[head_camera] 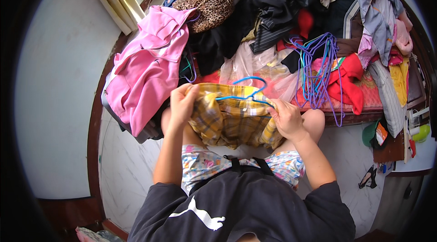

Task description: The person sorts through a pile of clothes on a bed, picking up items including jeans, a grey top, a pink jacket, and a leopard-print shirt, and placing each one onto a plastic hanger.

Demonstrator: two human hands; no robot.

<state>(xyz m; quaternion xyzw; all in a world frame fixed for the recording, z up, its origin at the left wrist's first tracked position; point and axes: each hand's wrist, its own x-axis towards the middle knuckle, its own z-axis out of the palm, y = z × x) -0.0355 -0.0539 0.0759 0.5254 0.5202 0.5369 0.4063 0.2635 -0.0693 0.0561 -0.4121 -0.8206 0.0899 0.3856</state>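
Note:
A yellow plaid shirt (218, 119) hangs between my two hands, above my knees. My left hand (184, 102) pinches the fabric at its left end. At the other end my right hand (286, 115) grips the cloth together with one arm of a blue hanger (239, 98). The hanger's hook points up and away from me, and its right arm lies at the collar. Its left arm rests over the shirt's neckline, with the tip near the middle of the cloth. The lower part of the shirt droops in folds toward my lap.
Beyond the shirt, a bed (368, 95) bears a large heap of clothes (273, 3). Several purple and blue hangers (317, 68) lie bunched at its front edge. A pink jacket (150, 68) is stacked at left. A black high-heeled shoe (368, 177) stands on the floor at right.

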